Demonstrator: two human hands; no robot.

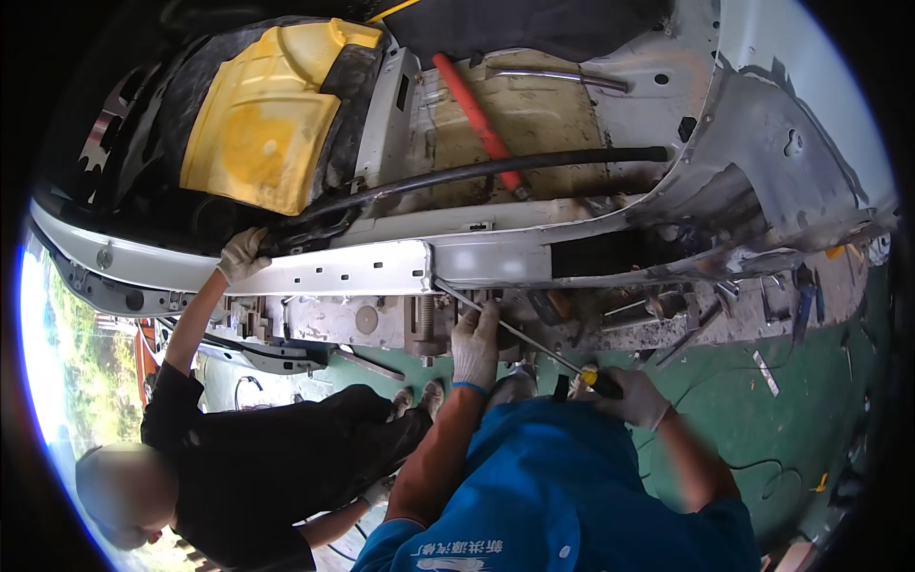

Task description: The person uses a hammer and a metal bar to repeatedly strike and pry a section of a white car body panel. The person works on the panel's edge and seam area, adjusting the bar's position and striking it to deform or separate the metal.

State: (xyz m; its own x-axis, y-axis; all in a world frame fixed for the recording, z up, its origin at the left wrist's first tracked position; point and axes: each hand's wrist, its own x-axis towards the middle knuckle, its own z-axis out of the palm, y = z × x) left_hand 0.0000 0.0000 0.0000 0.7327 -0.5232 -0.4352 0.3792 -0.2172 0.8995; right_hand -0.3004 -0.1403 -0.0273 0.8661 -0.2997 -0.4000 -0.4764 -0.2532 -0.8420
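My right hand (637, 398), in a pale work glove, is wrapped round the black and yellow handle of a long screwdriver (538, 345). Its thin metal shaft slants up and left to the lower edge of the car's pale door sill (343, 271), beside the seam where the sill panels meet. My left hand (474, 348), gloved too, is closed at the shaft near its far end, just below the sill. The tip is too small to make out clearly.
A co-worker in black (276, 448) stands at the left, one gloved hand (244, 255) on the sill. A red tube (477, 119) and a black bar (496, 170) lie inside the car body. Tools, including blue-handled pliers (806, 294), lie on the bench below. Cables cross the green floor (734, 419).
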